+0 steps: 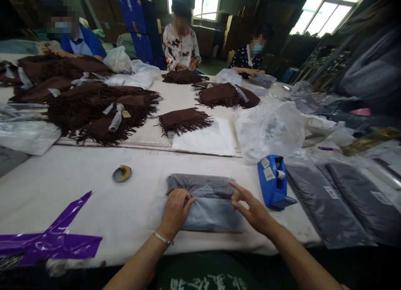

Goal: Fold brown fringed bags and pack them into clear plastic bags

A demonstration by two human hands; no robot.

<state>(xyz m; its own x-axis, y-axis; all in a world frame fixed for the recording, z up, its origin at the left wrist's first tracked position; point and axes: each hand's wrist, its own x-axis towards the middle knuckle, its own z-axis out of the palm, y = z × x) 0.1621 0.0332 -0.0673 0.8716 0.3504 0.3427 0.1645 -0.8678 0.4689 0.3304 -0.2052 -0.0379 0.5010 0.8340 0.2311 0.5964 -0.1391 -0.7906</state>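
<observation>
Packet [203, 202] of grey cloth in clear plastic lies on the worktop [94, 198] directly under both hands, long axis running left to right, left hand [175, 210] pressing flat on it, right hand [252, 208] open, fingers spread, touching its right end.

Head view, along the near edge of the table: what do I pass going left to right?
Purple tape strips → tape roll → left hand → grey bagged garment → right hand → blue tape dispenser → dark packed bags.
</observation>
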